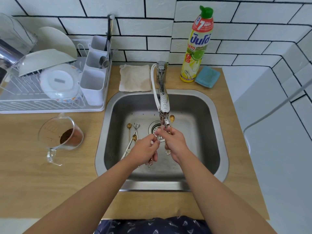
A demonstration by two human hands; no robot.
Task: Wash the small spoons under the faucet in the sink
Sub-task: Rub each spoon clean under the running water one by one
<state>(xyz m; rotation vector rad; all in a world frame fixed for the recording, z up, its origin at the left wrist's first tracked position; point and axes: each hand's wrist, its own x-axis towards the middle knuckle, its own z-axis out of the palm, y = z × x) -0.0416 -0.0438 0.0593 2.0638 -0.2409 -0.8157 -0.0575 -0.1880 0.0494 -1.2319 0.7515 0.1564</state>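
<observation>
Sink (214, 132) as landmark, going left to right. Far left of the sink, a dish rack (50, 105) is sitting on the counter, with a glass measuring cup (60, 135) of brown powder lying just in front of it. On the sink floor left of the drain (154, 128), loose small spoons (129, 128) are lying together, gold and silver, touching or overlapping. Left hand (145, 152) is hovering over the sink middle, thumb and forefinger pinching a thin spoon handle (150, 162) whose patterned end is sticking out below the palm; bowl end is hidden between the two hands. Right hand (174, 141) is sitting just right of it, fingers curled and pressed around a gold spoon (171, 118), bowl pointing up beside the faucet (163, 102) tip, flower-shaped handle end (168, 152) poking out under the hand. Fingertips of both hands are meeting under the faucet outlet, over the drain. Behind the sink, a folded cloth (135, 78), then a dish soap bottle (196, 44) and a blue sponge (207, 76) at back right.
</observation>
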